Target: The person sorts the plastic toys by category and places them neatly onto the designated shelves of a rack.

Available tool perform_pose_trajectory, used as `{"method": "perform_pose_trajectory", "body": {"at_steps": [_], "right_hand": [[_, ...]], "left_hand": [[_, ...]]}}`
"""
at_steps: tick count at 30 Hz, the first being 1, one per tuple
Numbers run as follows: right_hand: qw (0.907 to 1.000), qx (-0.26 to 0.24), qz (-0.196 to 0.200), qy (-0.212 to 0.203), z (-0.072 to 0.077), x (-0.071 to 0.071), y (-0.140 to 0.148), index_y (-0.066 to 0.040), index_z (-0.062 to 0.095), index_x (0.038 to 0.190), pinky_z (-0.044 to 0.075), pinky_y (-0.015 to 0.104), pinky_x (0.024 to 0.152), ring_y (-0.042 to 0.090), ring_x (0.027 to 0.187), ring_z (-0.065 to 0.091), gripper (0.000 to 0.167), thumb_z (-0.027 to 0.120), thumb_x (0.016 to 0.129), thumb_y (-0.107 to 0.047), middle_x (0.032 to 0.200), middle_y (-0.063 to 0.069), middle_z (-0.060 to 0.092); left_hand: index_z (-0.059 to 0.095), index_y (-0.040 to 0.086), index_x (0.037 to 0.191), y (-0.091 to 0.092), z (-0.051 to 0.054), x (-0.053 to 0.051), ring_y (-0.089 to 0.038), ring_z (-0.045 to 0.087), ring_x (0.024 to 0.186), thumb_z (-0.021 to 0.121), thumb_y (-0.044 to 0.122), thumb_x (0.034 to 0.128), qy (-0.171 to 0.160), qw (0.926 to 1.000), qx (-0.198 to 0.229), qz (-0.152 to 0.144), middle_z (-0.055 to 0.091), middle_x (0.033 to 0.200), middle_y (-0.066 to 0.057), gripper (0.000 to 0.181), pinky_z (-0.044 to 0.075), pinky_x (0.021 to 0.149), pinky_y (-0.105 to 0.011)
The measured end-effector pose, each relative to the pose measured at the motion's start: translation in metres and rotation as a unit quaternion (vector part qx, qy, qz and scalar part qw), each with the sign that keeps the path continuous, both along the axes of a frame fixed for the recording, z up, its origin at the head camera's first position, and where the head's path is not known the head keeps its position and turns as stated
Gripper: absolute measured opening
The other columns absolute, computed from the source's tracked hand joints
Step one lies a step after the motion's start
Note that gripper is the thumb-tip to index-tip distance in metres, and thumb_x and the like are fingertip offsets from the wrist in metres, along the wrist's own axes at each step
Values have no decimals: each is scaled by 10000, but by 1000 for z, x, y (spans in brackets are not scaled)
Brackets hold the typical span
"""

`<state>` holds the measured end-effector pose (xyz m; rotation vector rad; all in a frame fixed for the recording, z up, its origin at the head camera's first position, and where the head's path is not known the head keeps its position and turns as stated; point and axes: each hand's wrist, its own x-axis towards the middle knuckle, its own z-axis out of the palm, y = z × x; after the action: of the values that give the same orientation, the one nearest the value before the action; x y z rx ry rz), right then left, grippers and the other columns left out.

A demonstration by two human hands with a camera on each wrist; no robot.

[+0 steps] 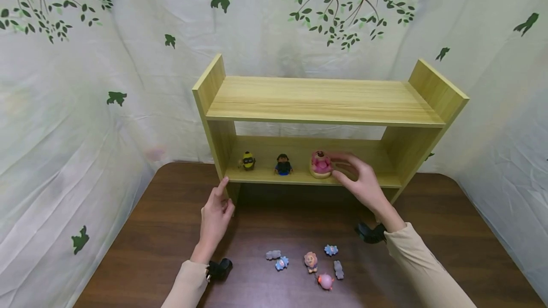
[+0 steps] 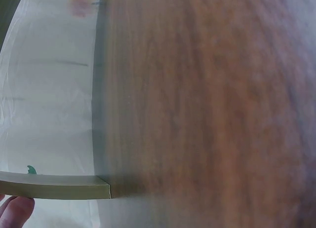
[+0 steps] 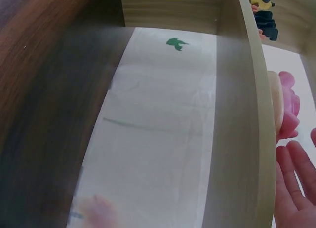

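A pink bear figure (image 1: 321, 163) sits on a round cream base on the lower board of a wooden shelf (image 1: 325, 101). My right hand (image 1: 364, 182) is at the bear's right side, thumb and fingers spread. In the right wrist view, the fingers (image 3: 296, 173) lie close by the bear (image 3: 289, 107); whether they touch it I cannot tell. My left hand (image 1: 216, 215) reaches to the shelf's left side panel, index finger extended against its front edge. The left wrist view shows a fingertip (image 2: 19, 210) at this panel (image 2: 59, 187).
Left of the bear on the same board stand a dark-haired figure (image 1: 283, 164) and a yellow figure with goggles (image 1: 247, 161). Several small toys, among them a lion figure (image 1: 311, 261) and a pink round one (image 1: 325, 281), lie on the brown table (image 1: 150, 251). A leaf-printed cloth (image 1: 141, 61) hangs behind.
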<state>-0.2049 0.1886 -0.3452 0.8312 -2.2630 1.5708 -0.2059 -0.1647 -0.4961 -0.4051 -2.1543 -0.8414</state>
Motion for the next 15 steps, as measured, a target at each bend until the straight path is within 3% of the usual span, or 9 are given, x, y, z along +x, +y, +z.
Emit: {"method": "perform_pose_trajectory", "body": {"at_steps": [10,15], "right_hand": [[9997,9,20,240,-3,12,2,141,555,1185,438,441,926,372,1093,540,326,581,860,143,1185,275,568],[9995,2,2,317,-13,11,7,137,558,1175,460,392,909,309,1075,562,320,575,857,156,1168,275,571]], "left_hand": [[349,214,1443,0,0,1,-80,354,557,615,-197,753,-35,10000,15,-4,463,827,-109,846,378,465,-250],[343,218,1444,0,0,0,-78,352,558,614,-194,759,-54,10000,4,-17,464,830,-110,844,381,467,-249]]}}
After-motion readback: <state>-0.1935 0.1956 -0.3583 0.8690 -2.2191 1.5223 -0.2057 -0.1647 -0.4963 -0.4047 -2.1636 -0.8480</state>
